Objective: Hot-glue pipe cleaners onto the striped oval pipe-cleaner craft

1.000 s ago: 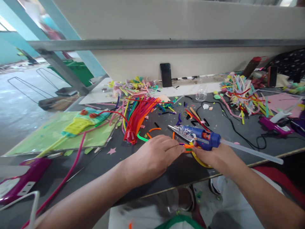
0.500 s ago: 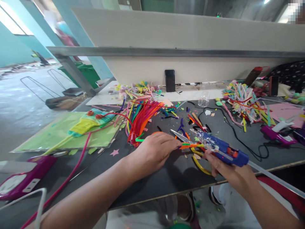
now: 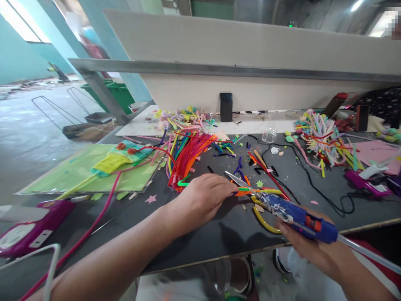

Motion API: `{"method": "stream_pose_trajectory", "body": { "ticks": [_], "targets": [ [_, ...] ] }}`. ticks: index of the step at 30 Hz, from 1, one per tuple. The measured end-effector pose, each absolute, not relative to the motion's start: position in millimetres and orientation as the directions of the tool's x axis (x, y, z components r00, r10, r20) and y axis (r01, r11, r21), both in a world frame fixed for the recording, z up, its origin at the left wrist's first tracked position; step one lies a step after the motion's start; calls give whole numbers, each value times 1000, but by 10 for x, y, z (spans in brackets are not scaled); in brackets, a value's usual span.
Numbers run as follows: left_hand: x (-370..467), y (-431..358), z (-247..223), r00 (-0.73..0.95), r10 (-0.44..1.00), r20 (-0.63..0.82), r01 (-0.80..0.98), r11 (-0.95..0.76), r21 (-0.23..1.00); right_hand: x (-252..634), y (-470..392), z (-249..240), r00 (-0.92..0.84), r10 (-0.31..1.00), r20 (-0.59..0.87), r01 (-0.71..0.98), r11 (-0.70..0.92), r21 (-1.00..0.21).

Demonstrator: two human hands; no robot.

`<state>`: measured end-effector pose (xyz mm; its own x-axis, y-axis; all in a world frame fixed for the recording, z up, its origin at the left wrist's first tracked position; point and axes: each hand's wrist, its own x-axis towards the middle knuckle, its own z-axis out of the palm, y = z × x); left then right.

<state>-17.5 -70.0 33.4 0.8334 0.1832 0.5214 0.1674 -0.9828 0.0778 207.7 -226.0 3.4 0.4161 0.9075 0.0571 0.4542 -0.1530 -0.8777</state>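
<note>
1. The left hand (image 3: 208, 197) lies palm down over the dark tabletop (image 3: 200, 244), its thumb and fingers closed in a narrow pinch on the left end of a thin fuzzy piece of orange, green and yellow pipe cleaner (image 3: 272, 191).
2. That piece points right, just above the table edge nearest the person; its yellow end is free.
3. The right hand (image 3: 316, 244) is wrapped around a blue plastic glue gun (image 3: 296, 215), its grip filled by the body. The gun's front is crusted with pale, flaky bits, and a smooth, translucent glue stick (image 3: 366, 251) sticks out of its back.
4. The nozzle meets the fuzzy piece in this view; whether they touch, I cannot tell.
5. Scissors with pointed metal blades (image 3: 236, 179) and a curved, glossy yellow handle (image 3: 266, 222) lie beneath and beside the piece.
6. Beyond the left hand, a dense bundle of fuzzy red, pink and orange stems (image 3: 188, 156) fans out from its gathered end.
7. Left of that, a yellow and turquoise fuzzy shape (image 3: 114, 159) with coiled red rounds rests on a flat green sheet (image 3: 69, 165) under shiny plastic.
8. A flat pink star (image 3: 151, 199) lies near the left forearm.
</note>
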Motion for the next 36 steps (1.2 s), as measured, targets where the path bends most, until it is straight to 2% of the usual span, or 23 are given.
{"method": "stream_pose_trajectory", "body": {
  "ticks": [7, 12, 17, 30, 36],
  "targets": [
    [-178, -696, 312, 832, 165, 530, 160, -985, 56, 2044, -2222, 113, 406, 914, -5, 433, -197, -880],
    [-182, -705, 321, 839, 176, 515, 167, -984, 64, 2062, -2178, 105, 359, 931, 62, 472, -123, -873],
    [-182, -706, 312, 836, 175, 521, 168, -984, 63, 2077, -2159, 74, 355, 934, 23, 432, -143, -890],
    [-184, -709, 315, 840, 189, 509, 172, -982, 81, 2106, -2109, 2, 326, 943, 74, 422, -75, -903],
    [-183, -709, 319, 840, 179, 512, 163, -984, 76, 2068, -2189, 100, 371, 928, -40, 369, -187, -910]
  ]
}}
